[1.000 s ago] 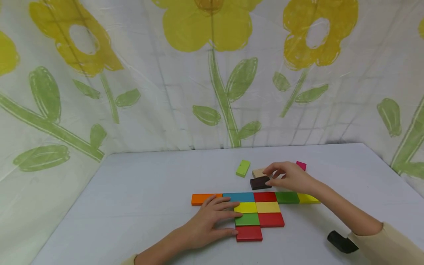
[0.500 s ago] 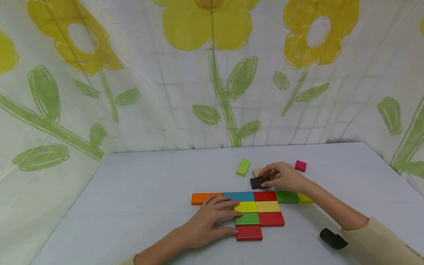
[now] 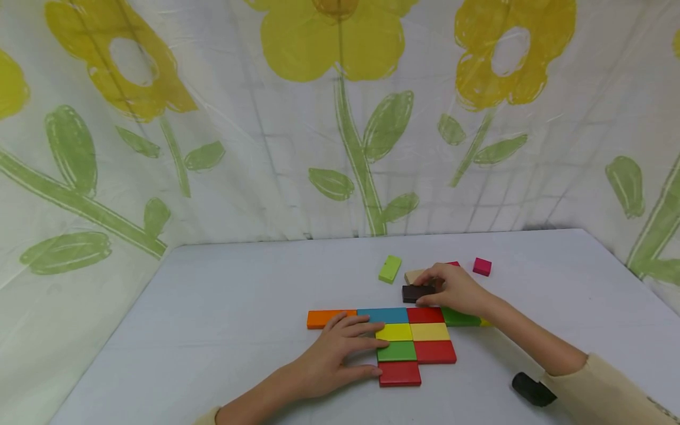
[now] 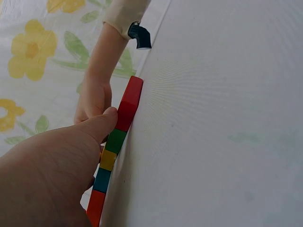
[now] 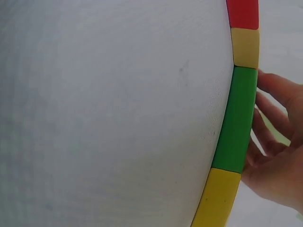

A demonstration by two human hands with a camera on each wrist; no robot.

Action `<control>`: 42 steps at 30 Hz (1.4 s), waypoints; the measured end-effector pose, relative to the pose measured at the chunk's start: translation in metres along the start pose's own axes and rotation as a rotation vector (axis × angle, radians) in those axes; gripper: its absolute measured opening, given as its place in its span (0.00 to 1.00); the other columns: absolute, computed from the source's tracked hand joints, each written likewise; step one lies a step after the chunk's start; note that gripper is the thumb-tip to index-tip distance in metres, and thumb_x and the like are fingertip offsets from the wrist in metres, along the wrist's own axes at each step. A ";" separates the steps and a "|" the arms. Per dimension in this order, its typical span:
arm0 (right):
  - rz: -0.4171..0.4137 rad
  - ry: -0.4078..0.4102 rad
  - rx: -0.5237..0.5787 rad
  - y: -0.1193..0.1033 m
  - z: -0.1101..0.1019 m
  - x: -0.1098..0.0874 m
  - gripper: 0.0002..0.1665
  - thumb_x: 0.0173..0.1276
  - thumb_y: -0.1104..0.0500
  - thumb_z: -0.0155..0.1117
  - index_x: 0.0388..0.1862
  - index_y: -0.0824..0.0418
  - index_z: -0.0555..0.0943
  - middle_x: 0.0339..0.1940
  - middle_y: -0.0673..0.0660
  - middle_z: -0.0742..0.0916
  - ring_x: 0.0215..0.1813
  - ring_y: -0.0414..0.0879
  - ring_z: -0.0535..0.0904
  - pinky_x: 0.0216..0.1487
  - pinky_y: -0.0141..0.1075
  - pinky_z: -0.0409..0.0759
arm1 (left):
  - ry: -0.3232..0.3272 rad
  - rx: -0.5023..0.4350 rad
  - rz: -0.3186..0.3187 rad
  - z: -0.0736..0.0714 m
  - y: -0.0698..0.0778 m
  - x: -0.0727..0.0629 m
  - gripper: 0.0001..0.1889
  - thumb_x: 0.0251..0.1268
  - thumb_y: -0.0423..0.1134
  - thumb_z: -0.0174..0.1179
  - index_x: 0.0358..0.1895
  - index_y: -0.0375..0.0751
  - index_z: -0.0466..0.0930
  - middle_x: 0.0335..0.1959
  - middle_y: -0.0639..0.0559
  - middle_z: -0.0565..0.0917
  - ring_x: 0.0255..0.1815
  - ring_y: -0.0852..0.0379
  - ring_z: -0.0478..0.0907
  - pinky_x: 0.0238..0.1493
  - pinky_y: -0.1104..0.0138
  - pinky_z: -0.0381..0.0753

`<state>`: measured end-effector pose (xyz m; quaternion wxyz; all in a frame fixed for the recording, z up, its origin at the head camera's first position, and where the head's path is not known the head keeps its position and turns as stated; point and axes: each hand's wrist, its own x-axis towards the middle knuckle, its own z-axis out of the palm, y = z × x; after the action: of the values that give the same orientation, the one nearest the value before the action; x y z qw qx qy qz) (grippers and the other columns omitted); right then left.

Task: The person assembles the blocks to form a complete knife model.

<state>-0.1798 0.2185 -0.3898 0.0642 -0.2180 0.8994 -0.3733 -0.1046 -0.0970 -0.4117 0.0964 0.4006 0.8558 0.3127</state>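
Grip of the right hand (image 3: 458, 289) pinched the dark block (image 3: 411, 294), thumb at the near side, just behind the long row (image 3: 382, 316) of coloured blocks. The left hand (image 3: 332, 360), fingers spread apart, touched the left ends of the three shorter rows (image 3: 427, 350). The tan block (image 3: 411, 276) lay just beyond the dark one, the lime block (image 3: 390, 269) off to its left, the pink block (image 3: 482, 267) to the right. A flowered sheet (image 3: 234, 195) hung behind the tabletop (image 3: 212, 330).

On the table (image 3: 223, 319), a long row of blocks (image 3: 401, 316) lay behind three shorter rows (image 3: 406, 352), whose left side the left hand (image 3: 337, 354) touched. Further back lay loose blocks (image 3: 414, 294), the right hand (image 3: 455, 288) at the foremost.
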 end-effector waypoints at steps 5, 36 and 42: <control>-0.015 0.001 0.001 -0.001 0.001 0.000 0.19 0.65 0.58 0.80 0.52 0.64 0.88 0.45 0.55 0.87 0.43 0.46 0.78 0.40 0.29 0.81 | -0.003 0.001 -0.004 0.000 0.000 0.000 0.23 0.77 0.57 0.62 0.70 0.61 0.81 0.77 0.64 0.73 0.82 0.53 0.62 0.81 0.35 0.50; -0.137 0.055 -0.047 -0.030 -0.022 -0.043 0.20 0.63 0.58 0.81 0.52 0.60 0.87 0.46 0.51 0.88 0.42 0.43 0.77 0.36 0.31 0.80 | 0.009 0.011 0.013 0.001 -0.001 -0.001 0.23 0.77 0.57 0.62 0.71 0.61 0.81 0.77 0.64 0.73 0.82 0.53 0.62 0.81 0.35 0.51; -0.160 0.032 -0.040 -0.033 -0.019 -0.064 0.19 0.63 0.56 0.81 0.53 0.56 0.87 0.46 0.48 0.88 0.41 0.39 0.77 0.37 0.32 0.80 | 0.011 0.001 0.006 0.000 -0.001 0.000 0.25 0.74 0.58 0.64 0.70 0.60 0.81 0.77 0.63 0.73 0.82 0.53 0.62 0.81 0.35 0.50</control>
<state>-0.1161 0.2385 -0.3560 0.0153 -0.2843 0.8873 -0.3629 -0.1049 -0.0977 -0.4122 0.0905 0.4015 0.8554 0.3145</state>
